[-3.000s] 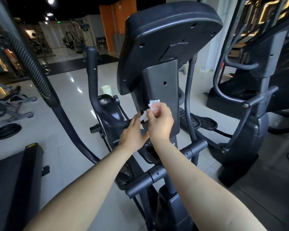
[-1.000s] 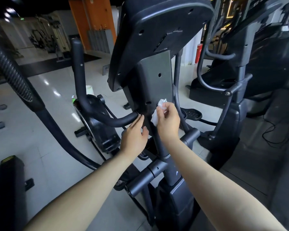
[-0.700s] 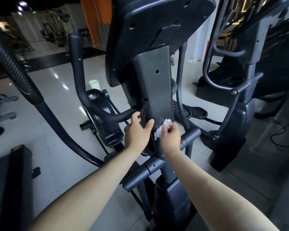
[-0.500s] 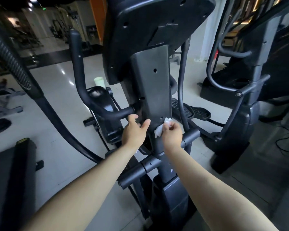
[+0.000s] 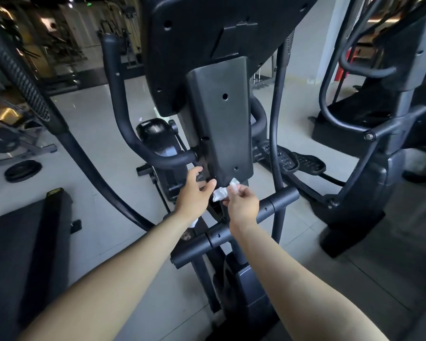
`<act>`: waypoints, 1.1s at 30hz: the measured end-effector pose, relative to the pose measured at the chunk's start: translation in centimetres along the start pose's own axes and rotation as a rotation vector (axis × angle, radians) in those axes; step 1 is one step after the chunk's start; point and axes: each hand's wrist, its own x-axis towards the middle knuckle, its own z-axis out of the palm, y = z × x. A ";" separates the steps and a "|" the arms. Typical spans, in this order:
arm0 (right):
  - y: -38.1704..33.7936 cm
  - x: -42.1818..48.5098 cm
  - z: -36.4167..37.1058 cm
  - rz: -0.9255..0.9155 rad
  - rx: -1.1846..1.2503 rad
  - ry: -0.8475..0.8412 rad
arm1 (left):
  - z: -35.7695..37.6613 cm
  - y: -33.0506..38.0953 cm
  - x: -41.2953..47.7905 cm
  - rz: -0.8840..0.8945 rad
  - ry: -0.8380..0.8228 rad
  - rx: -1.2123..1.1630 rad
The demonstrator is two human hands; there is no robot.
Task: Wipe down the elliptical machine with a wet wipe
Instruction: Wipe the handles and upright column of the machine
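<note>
The right hand [image 5: 244, 205] pinches the crumpled wet wipe [image 5: 219, 193] just below the lower edge of the column cover [image 5: 219, 119] of the elliptical machine [image 5: 231, 28]. The left hand [image 5: 193, 195], fingers loosely spread, sits just beside the wipe.

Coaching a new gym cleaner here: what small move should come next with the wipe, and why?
Probably open out the wet wipe with the free left hand beside it, then press it flat on the column cover. The right hand only pinches it in a crumpled wad just below the cover's lower edge.
</note>
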 end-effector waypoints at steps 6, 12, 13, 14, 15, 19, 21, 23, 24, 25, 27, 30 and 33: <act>-2.5 1.2 0.3 -0.247 -0.046 0.038 | 0.3 0.1 -0.9 -0.007 -0.025 0.011; 0.2 0.5 0.8 -0.057 0.010 0.043 | -0.1 0.1 -0.6 0.001 -0.055 0.048; 0.7 0.5 0.5 -0.018 0.013 0.043 | -0.2 0.1 -0.6 -0.002 -0.058 0.053; 1.2 0.5 0.4 0.019 0.016 0.042 | -0.2 0.1 -0.6 -0.005 -0.060 0.058; 1.4 0.5 0.2 0.044 0.035 0.037 | -0.1 0.2 -0.6 -0.009 -0.061 0.063; 0.5 0.9 0.2 -0.034 0.135 0.094 | 0.1 0.5 -0.9 -0.017 -0.048 0.072; -0.7 1.8 0.4 -0.106 0.123 0.141 | 0.0 0.6 -0.9 -0.017 -0.052 0.080; -2.0 2.4 0.6 -0.110 0.095 0.154 | -0.1 0.7 -1.1 -0.010 -0.061 0.091; -2.6 2.4 0.7 -0.099 0.080 0.149 | -0.2 0.6 -1.1 -0.004 -0.066 0.097; -2.8 2.5 0.8 -0.098 0.058 0.148 | -0.4 0.6 -1.1 0.000 -0.074 0.097; -2.3 2.3 0.7 -0.083 -0.009 0.132 | -0.7 0.5 -1.2 0.002 -0.092 0.077; -0.5 0.9 0.5 -0.056 -0.098 0.054 | -1.3 0.3 -1.3 0.010 -0.137 0.077; -1.0 -0.7 1.5 -0.257 -0.175 -0.012 | -1.6 0.0 -1.4 0.005 -0.187 0.093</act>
